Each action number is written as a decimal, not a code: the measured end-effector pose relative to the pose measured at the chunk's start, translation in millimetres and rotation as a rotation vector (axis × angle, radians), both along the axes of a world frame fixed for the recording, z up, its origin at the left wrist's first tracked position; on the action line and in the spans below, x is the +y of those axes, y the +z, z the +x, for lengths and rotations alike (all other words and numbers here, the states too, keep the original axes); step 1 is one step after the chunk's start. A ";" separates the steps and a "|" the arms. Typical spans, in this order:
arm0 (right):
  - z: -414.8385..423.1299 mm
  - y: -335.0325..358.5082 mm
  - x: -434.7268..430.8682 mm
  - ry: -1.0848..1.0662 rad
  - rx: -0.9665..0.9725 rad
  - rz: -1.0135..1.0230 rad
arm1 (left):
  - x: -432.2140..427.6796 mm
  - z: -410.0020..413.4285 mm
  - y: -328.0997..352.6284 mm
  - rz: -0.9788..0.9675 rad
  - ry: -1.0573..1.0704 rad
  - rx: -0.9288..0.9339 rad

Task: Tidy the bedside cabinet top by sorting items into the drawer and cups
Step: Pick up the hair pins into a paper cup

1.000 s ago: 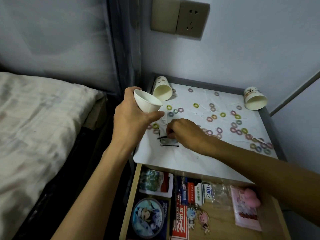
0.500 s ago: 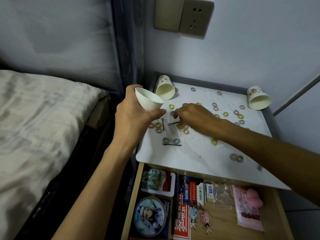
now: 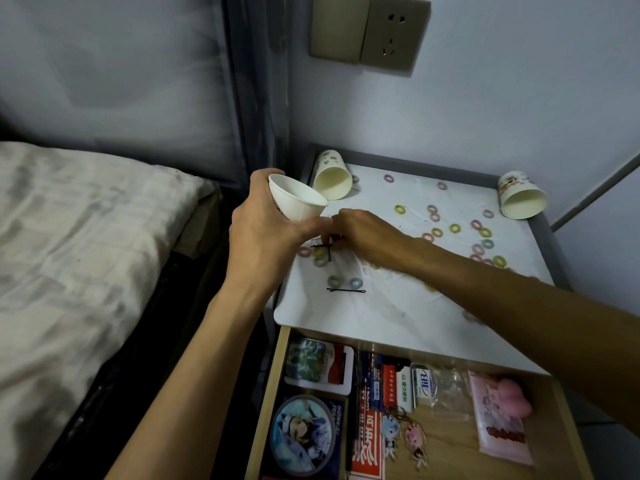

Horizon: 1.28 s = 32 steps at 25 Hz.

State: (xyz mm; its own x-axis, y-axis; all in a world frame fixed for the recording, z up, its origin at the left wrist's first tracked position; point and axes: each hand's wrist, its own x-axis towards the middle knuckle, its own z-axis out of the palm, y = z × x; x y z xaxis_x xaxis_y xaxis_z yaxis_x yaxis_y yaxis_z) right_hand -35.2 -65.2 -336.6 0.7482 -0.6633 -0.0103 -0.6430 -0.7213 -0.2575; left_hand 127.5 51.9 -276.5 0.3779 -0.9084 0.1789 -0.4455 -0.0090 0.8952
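Observation:
My left hand (image 3: 266, 233) grips a small white paper cup (image 3: 294, 200), tilted with its mouth to the right, over the left edge of the white cabinet top (image 3: 381, 306). Right beside the cup, my right hand (image 3: 367, 233) pinches two crossed black hairpins (image 3: 323, 249) just above the surface. A third black hairpin (image 3: 346, 290) lies flat nearer the front, beside two small hair rings (image 3: 344, 281). Several coloured hair rings (image 3: 453, 227) are scattered across the top. Below, the wooden drawer (image 3: 266, 393) stands pulled out.
Two printed paper cups lie on their sides at the back left (image 3: 332, 174) and back right (image 3: 521, 199). The drawer holds cards, a round badge (image 3: 303, 434), keychains, packets and a pink pouch (image 3: 502, 420). A bed (image 3: 79, 254) lies to the left, and a wall socket (image 3: 394, 32) is above.
My right hand has moved from the front left of the top back towards the cup, bringing hairpins along. The left hand and cup have hardly shifted.

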 end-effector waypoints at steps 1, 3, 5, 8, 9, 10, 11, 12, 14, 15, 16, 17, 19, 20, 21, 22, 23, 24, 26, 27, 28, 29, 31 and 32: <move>-0.1 -0.5 0.5 -0.006 -0.005 0.009 | -0.3 -0.1 0.2 0.001 -0.006 0.006; 0.3 -1.2 0.3 0.005 0.001 0.000 | -0.8 0.1 0.5 0.004 -0.010 0.018; 1.1 -2.0 -0.4 0.005 0.014 0.020 | -0.5 0.4 0.8 0.004 -0.008 0.017; -0.8 -2.9 1.5 0.059 0.062 -0.027 | 0.6 -0.1 1.3 -0.002 -0.013 0.015; -1.8 -3.0 3.5 0.103 0.087 -0.094 | 1.3 -0.7 1.7 -0.003 -0.018 0.022; -3.6 -3.5 5.2 0.146 0.090 -0.147 | 1.5 -0.9 1.5 -0.004 -0.020 0.024; -5.4 -2.4 6.5 0.154 0.090 -0.173 | 1.5 -0.9 1.7 -0.005 -0.017 0.016; -6.0 0.4 6.5 0.126 0.083 -0.166 | 1.1 -0.4 1.2 -0.005 -0.011 0.004; -5.7 4.8 3.5 0.040 0.085 -0.140 | 0.3 1.2 0.7 0.000 0.002 -0.003; -5.4 7.4 1.3 0.005 0.108 -0.150 | -0.1 1.0 0.8 0.003 0.003 0.002; -5.9 8.6 -1.0 -0.013 0.131 -0.169 | -0.6 0.4 0.6 0.007 0.000 0.005; -7.2 9.9 -3.5 -0.035 0.150 -0.170 | -0.5 -0.9 1.3 0.008 -0.006 0.008; -10.2 11.4 -7.3 -0.078 0.132 -0.135 | 0.2 -3.2 2.9 0.007 -0.016 0.017; -11.1 11.2 -8.7 -0.101 0.110 -0.114 | 0.6 -3.7 3.5 0.005 -0.020 0.027; -11.5 11.8 -9.5 -0.131 0.084 -0.086 | 0.9 -3.9 3.9 0.005 -0.023 0.039; -11.1 11.8 -10.3 -0.164 0.044 -0.056 | 1.1 -3.7 4.0 0.004 -0.025 0.048; -10.6 12.5 -10.6 -0.213 0.007 -0.015 | 1.4 -3.5 4.3 0.003 -0.025 0.051; -10.4 12.4 -11.6 -0.261 -0.035 0.020 | 1.5 -3.3 4.4 0.003 -0.025 0.054; -11.5 11.4 -13.4 -0.332 -0.087 0.057 | 1.7 -3.4 4.6 0.003 -0.025 0.061; -12.6 10.9 -13.8 -0.352 -0.093 0.061 | 1.9 -3.8 4.9 0.004 -0.025 0.064; -13.5 10.0 -14.8 -0.368 -0.098 0.062 | 1.8 -4.0 5.0 0.005 -0.025 0.064; -14.4 9.3 -15.8 -0.384 -0.094 0.062 | 1.9 -4.2 5.3 0.006 -0.024 0.063; -16.1 8.5 -18.2 -0.408 -0.054 0.051 | 1.9 -3.9 5.4 0.009 -0.022 0.062; -17.1 8.6 -19.8 -0.401 -0.006 0.035 | 1.8 -3.7 5.4 0.009 -0.022 0.065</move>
State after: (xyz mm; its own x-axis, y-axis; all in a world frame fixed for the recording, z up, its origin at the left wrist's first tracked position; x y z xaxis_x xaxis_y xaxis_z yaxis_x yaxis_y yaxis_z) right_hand -52.3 -85.0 -328.0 0.4306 -0.9019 -0.0344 -0.8701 -0.4046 -0.2815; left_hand 123.8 53.7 -271.2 0.3681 -0.9182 0.1461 -0.3866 -0.0083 0.9222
